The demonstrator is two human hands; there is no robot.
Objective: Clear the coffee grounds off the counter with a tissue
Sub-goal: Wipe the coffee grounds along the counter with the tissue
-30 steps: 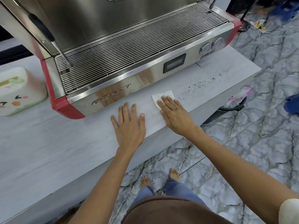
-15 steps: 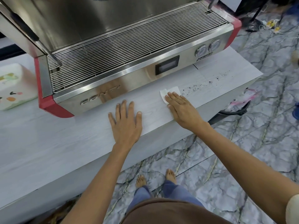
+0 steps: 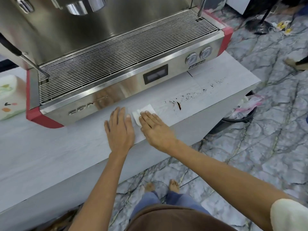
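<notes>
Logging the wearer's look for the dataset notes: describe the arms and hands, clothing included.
Both arms are bare from wrist to past the elbow. The left hand and right hand wear no gloves, and no rings, watch or bracelets are visible. A pale cream short sleeve shows on the right upper arm; the left sleeve is out of view.

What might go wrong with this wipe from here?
The grounds lie to the right of the tissue, near the counter edge, so a sweep may push them onto the floor. The dark clump looks damp and may smear. The right hand only presses the tissue flat; it could slip out.
</notes>
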